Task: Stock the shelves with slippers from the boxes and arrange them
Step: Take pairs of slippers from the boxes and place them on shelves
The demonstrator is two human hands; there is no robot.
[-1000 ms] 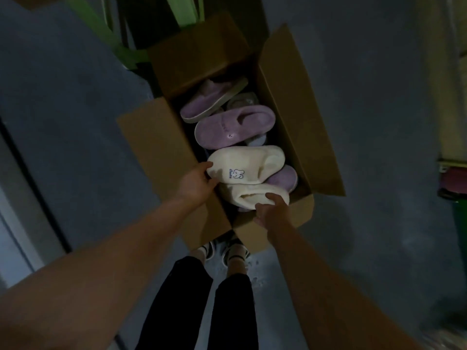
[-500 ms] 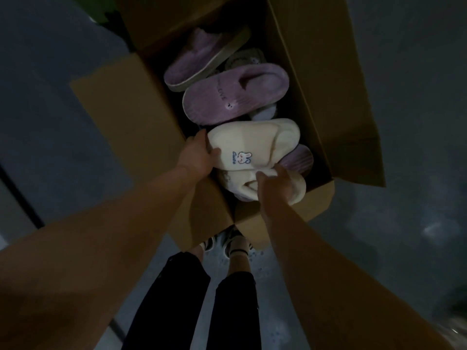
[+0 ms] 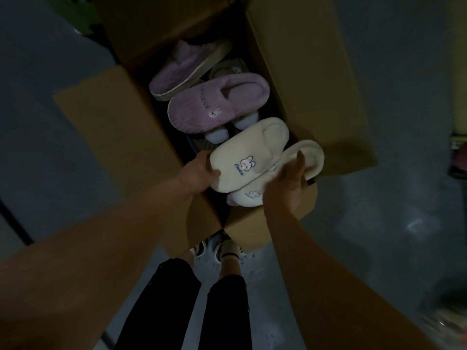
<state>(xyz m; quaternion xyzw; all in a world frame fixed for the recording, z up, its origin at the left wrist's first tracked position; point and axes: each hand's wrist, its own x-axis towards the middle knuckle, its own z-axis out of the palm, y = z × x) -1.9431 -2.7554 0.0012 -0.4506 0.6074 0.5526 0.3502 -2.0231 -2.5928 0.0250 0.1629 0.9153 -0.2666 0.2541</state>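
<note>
**Grey floor, one open box, two cream slippers in hand**

Dim grey concrete floor (image 3: 394, 79) fills my view, lit poorly and speckled pale near the feet. On it stands one cardboard box (image 3: 305, 79) with its flaps folded outward. Something green (image 3: 75, 13) shows at the upper left corner, too dark for me to name.

I count two cream slippers, both at the near end of the box. The upper cream slipper (image 3: 249, 152) carries a small rabbit badge and overlaps the lower cream slipper (image 3: 313, 157), which lies tilted partly under it. My left hand (image 3: 198, 171) grasps the upper one at its toe, thumb on top. My right hand (image 3: 286, 188) has its fingers curled round the lower one.

Further in I count two purple slippers. One purple slipper (image 3: 219, 103) lies flat, and the tilted purple slipper (image 3: 185, 68) rests on its edge behind it. Two pale blue pompoms (image 3: 217, 136) peek out beneath the flat one. One beige slipper (image 3: 227, 68) lies mostly hidden between the purple pair.

Two legs in black trousers (image 3: 177, 306) and two shoes (image 3: 202, 248) show below the box.
</note>
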